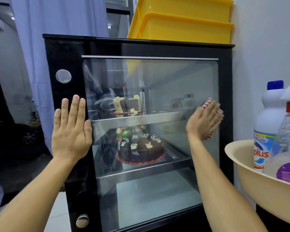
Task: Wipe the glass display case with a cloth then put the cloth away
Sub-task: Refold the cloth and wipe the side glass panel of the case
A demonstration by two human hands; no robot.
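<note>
Your left hand (pixel 71 129) lies flat, fingers straight, on the display case (pixel 70 64) frame at 9 o'clock; your right hand (pixel 203 121) presses the striped cloth (pixel 206 102) flat against the glass at 3 o'clock

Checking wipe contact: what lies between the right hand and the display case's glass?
In the head view, a red-and-white striped cloth sits under the right hand, pressed against the glass.

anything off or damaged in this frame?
Nothing damaged or spilled. Only oddity: two yellow plastic bins lean tilted on top of the black glass display case. Cakes inside sit level on their shelves.
</note>
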